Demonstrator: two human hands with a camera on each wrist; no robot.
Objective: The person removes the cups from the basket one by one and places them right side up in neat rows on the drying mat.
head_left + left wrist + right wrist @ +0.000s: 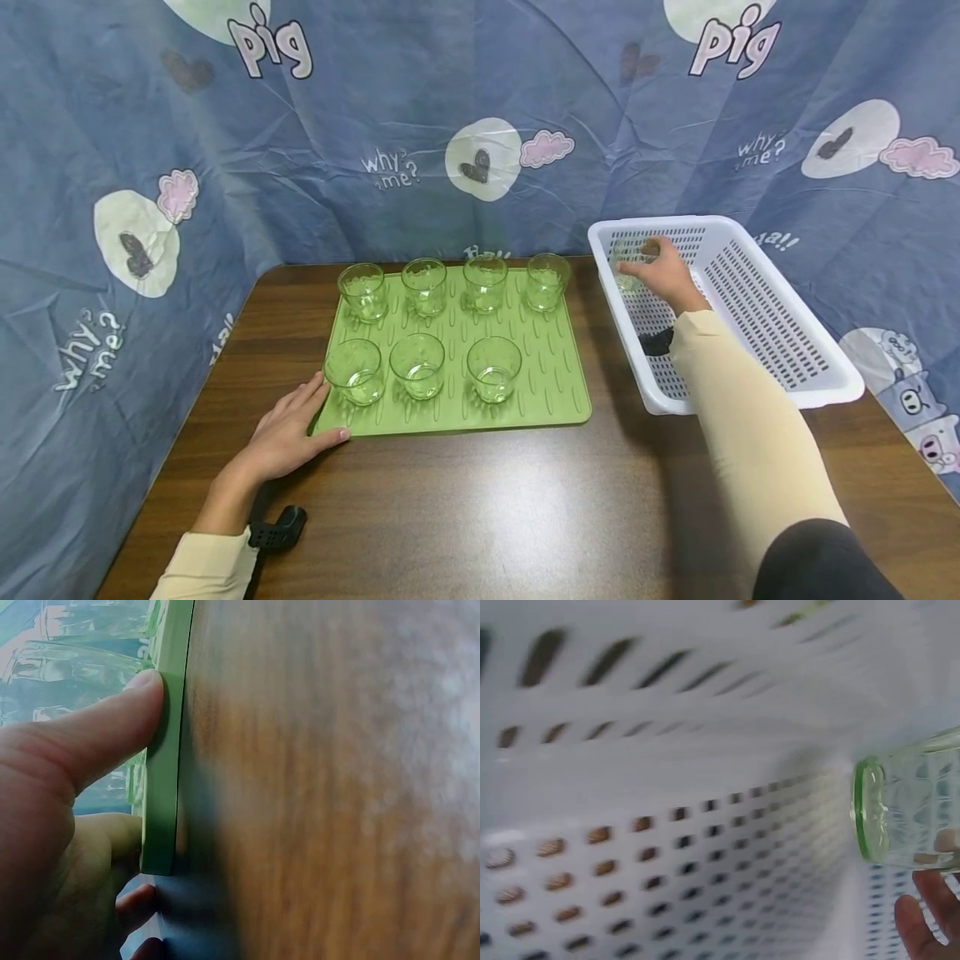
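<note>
My right hand (666,273) reaches into the white plastic basket (776,312) and grips a clear drinking glass (907,806) in its back left corner. In the right wrist view the glass's thick base is close to the perforated basket wall, and most of the hand is cut off. My left hand (283,432) rests at the front left corner of a green ribbed mat (551,387), fingers stretched along its side and thumb at its front edge. Several matching glasses stand on the mat: a back row and a front row of three, including a front left glass (355,372) near my left fingers.
The basket stands at the right of the brown wooden table (480,500). A blue printed cloth (420,108) hangs close behind the table and along its sides. Black straps are around both wrists, including a left wrist strap (277,532).
</note>
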